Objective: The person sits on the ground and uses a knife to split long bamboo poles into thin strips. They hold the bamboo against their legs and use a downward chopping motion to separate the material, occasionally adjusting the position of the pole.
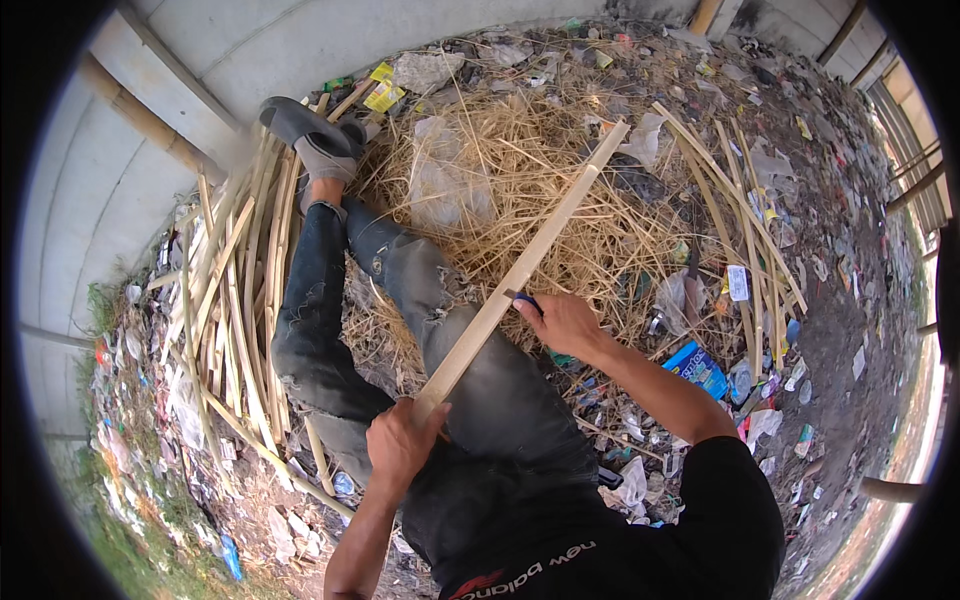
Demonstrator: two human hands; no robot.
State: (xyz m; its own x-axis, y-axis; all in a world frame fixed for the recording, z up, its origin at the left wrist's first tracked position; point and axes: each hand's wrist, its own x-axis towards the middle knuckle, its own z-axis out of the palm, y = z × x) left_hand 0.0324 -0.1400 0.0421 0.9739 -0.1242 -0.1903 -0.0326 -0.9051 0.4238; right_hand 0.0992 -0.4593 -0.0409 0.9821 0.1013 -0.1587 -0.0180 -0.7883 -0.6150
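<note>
A long, flat, pale bamboo strip [540, 245] lies slantwise over my thigh, its far end above the straw. My left hand [402, 438] is closed around its near end, close to my lap. In my closed right hand [562, 324] is a small knife [522, 299] with a dark blue handle. What shows of its blade meets the strip's right edge near the middle; the rest is hidden by the strip and fingers. My legs [395, 270] stretch forward in worn dark jeans.
A stack of bamboo strips [240, 290] lies left of my legs, and several more strips [745, 230] lie at right. Straw-like shavings [530, 170] heap in front. Litter, including a blue packet [697, 370], covers the ground. A grey wall [290, 50] stands behind.
</note>
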